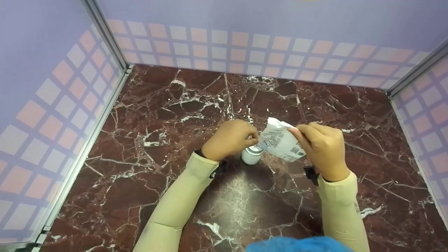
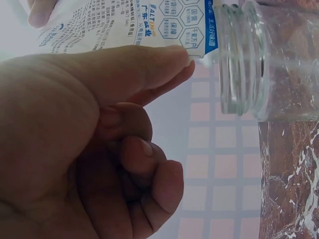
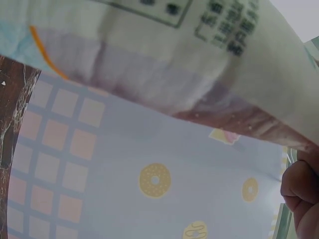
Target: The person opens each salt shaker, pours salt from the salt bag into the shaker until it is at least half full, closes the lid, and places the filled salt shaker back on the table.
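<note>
One salt packet (image 1: 280, 142) by an open-mouthed glass jar (image 1: 251, 158)

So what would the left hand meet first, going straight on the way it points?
Likely the packet, right against the left hand; then perhaps the jar, though depth is unclear.

A dark red-brown table top (image 1: 129, 192) is crossed by thin, crooked white lines, like stone. On the near side, a pale patch of light (image 1: 236, 203) is thrown back by it. One small glass jar (image 1: 251, 159) is stood upright near the middle. Past the jar, little white specks (image 1: 249, 112) are seen; whether they are loose bits or pattern cannot be told.
</note>
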The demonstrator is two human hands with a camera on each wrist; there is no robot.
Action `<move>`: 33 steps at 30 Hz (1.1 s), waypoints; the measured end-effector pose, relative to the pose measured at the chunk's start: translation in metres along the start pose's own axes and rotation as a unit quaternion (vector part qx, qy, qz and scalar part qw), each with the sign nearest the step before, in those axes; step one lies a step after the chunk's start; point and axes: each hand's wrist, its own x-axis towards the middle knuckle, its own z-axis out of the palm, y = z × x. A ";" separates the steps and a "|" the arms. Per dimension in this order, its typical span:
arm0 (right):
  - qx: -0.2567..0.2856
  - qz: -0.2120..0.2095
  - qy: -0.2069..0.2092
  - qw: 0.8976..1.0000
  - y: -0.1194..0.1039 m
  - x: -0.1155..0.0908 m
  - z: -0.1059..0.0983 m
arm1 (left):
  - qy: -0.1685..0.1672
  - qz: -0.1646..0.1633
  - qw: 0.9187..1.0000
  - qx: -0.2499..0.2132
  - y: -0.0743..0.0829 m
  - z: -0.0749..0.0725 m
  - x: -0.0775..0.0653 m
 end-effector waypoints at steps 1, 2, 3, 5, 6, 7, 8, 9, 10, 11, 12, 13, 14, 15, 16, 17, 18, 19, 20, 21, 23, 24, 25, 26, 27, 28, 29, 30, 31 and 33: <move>0.003 0.001 0.003 1.000 0.000 0.000 0.000 | 0.003 0.002 1.000 0.001 0.000 0.000 0.000; 0.004 0.003 0.007 1.000 0.000 0.000 0.000 | 0.007 0.005 1.000 0.005 0.000 0.000 0.000; 0.006 0.004 0.011 1.000 0.000 -0.001 0.000 | 0.010 0.007 1.000 0.008 0.000 0.000 0.000; 0.009 0.006 0.019 1.000 0.000 -0.001 0.000 | 0.016 0.010 1.000 0.015 0.000 0.000 0.000; 0.009 0.007 0.023 1.000 0.000 -0.001 0.000 | 0.018 0.012 1.000 0.018 0.000 0.000 0.000; 0.007 0.007 0.025 1.000 -0.001 -0.001 0.000 | 0.019 0.012 1.000 0.021 0.000 0.000 0.000; 0.006 0.006 0.029 1.000 -0.001 -0.001 0.000 | 0.019 0.013 0.999 0.024 0.001 0.000 0.000; 0.005 0.006 0.031 0.999 -0.001 -0.002 0.000 | 0.019 0.014 0.999 0.027 0.001 -0.001 0.000; 0.004 0.004 0.035 0.999 -0.002 -0.001 -0.001 | 0.020 0.016 0.999 0.029 0.001 -0.001 0.001; 0.003 0.003 0.038 0.999 -0.002 -0.001 -0.001 | 0.021 0.019 0.999 0.032 0.001 -0.001 0.001; 0.002 0.001 0.041 0.999 -0.003 -0.001 -0.001 | 0.021 0.021 0.999 0.034 0.001 -0.002 0.001; 0.001 0.000 0.044 0.999 -0.003 -0.001 -0.002 | 0.021 0.023 0.999 0.036 0.002 -0.002 0.001; 0.002 -0.001 0.047 0.999 -0.004 -0.001 -0.002 | 0.021 0.025 0.999 0.037 0.002 -0.003 0.001; 0.002 -0.001 0.048 0.999 -0.004 -0.001 -0.002 | 0.022 0.027 0.999 0.038 0.002 -0.003 0.001; 0.001 -0.002 0.049 0.999 -0.004 -0.001 -0.002 | 0.021 0.028 0.999 0.036 0.001 -0.004 0.001; 0.001 -0.002 0.048 0.999 -0.004 -0.001 -0.002 | 0.020 0.029 0.999 0.035 0.001 -0.004 0.001; 0.001 -0.003 0.047 0.999 -0.004 -0.001 -0.002 | 0.020 0.029 0.999 0.034 0.001 -0.004 0.000; 0.001 -0.003 0.046 0.999 -0.004 0.000 -0.002 | 0.020 0.030 0.999 0.033 0.001 -0.004 0.000; 0.001 -0.004 0.045 0.999 -0.005 0.000 -0.002 | 0.021 0.030 0.999 0.033 0.001 -0.004 0.000; 0.000 -0.005 0.044 0.999 -0.005 0.000 -0.003 | 0.021 0.031 0.999 0.032 0.001 -0.004 0.000; -0.001 -0.010 0.042 0.999 -0.006 0.000 -0.004 | 0.022 0.031 0.999 0.031 0.001 -0.004 0.000; -0.002 -0.013 0.040 0.999 -0.006 0.000 -0.004 | 0.023 0.031 0.999 0.030 0.001 -0.004 -0.001; -0.002 -0.015 0.040 0.999 -0.007 0.000 -0.004 | 0.022 0.031 0.999 0.029 0.001 -0.004 -0.001; -0.002 -0.017 0.039 0.999 -0.007 0.000 -0.005 | 0.022 0.030 0.999 0.028 0.001 -0.004 -0.001; -0.002 -0.018 0.038 0.999 -0.007 0.000 -0.005 | 0.023 0.030 0.999 0.028 0.001 -0.004 -0.001; 0.000 -0.018 0.038 0.999 -0.008 0.000 -0.005 | 0.023 0.031 0.999 0.027 0.001 -0.005 -0.002; 0.001 -0.018 0.037 0.999 -0.008 0.000 -0.005 | 0.023 0.031 0.999 0.027 0.001 -0.005 -0.002; 0.001 -0.017 0.037 0.999 -0.008 0.000 -0.005 | 0.024 0.032 0.999 0.027 0.001 -0.005 -0.002; 0.002 -0.017 0.037 0.999 -0.008 0.000 -0.005 | 0.025 0.032 0.999 0.027 0.001 -0.005 -0.002; 0.004 -0.017 0.038 0.999 -0.007 0.000 -0.005 | 0.026 0.033 0.999 0.026 0.000 -0.005 -0.002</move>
